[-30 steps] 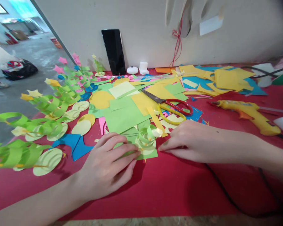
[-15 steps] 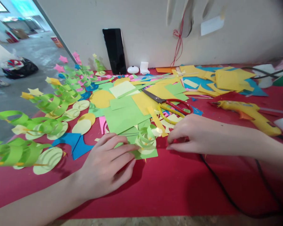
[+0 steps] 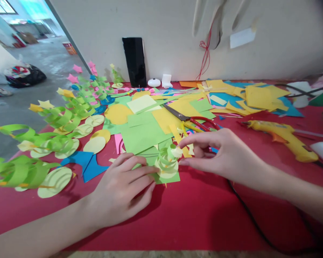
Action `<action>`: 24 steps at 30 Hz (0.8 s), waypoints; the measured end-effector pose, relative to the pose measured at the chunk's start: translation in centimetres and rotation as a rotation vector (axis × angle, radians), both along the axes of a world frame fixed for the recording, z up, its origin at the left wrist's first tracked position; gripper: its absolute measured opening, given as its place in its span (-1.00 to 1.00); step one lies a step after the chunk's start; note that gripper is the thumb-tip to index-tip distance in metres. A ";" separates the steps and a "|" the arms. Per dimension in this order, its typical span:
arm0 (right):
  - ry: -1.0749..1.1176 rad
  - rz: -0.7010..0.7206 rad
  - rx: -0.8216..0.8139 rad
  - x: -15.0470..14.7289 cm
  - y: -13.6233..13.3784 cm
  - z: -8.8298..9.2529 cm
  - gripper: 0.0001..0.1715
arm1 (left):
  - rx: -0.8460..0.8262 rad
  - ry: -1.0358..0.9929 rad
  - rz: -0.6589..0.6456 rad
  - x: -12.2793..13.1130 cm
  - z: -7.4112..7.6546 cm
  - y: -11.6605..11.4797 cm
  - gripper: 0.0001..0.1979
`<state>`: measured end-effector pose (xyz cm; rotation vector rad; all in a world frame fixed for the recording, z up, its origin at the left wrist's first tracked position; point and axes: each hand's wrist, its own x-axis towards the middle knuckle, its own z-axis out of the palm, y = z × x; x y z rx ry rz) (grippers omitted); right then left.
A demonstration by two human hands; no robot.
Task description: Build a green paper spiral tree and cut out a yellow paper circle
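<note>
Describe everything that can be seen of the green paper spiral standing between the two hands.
The green paper spiral is a thin strip of matt paper coiled in loose rings that rise upright from a pale yellow disc. A small pale piece caps its top. It stands on a green sheet on the red table. The left hand presses its fingers at the base; the right hand has forefinger and thumb at the top piece.
</note>
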<state>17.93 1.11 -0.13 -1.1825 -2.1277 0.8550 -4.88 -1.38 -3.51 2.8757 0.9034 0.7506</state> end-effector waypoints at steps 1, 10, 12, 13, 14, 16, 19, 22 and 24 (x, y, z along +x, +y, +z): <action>0.022 -0.005 -0.024 -0.3 -0.2 -0.3 -0.83 | 0.002 -0.001 -0.001 0.0 0.0 0.0 -0.84; 0.176 -0.128 -0.150 -1.8 -0.8 -1.2 -0.81 | -0.023 -0.026 -0.007 0.0 -0.2 0.0 -0.85; 0.200 -0.144 -0.174 -2.0 -0.9 -1.3 -0.73 | -0.024 -0.040 0.000 0.0 -0.2 -0.1 -0.84; 0.208 -0.145 -0.178 -2.1 -0.9 -1.4 -0.69 | -0.025 -0.044 0.000 0.0 -0.2 -0.1 -0.84; 0.211 -0.141 -0.175 -2.3 -1.0 -1.5 -0.67 | -0.027 -0.044 -0.001 0.1 -0.1 -0.2 -0.84; 0.201 -0.136 -0.145 -2.5 -0.9 -1.6 -0.72 | -0.031 -0.038 -0.008 0.1 -0.1 -0.2 -0.84; 0.166 -0.146 -0.087 -2.8 -0.8 -1.6 -0.87 | -0.033 -0.044 -0.004 0.1 -0.2 -0.2 -0.84; 0.161 -0.170 -0.069 -3.0 -0.5 -1.6 -0.91 | -0.046 -0.065 0.006 0.2 -0.4 -0.2 -0.85; 0.166 -0.193 -0.079 -3.1 -0.4 -1.6 -0.91 | -0.049 -0.080 0.004 0.2 -0.5 -0.2 -0.86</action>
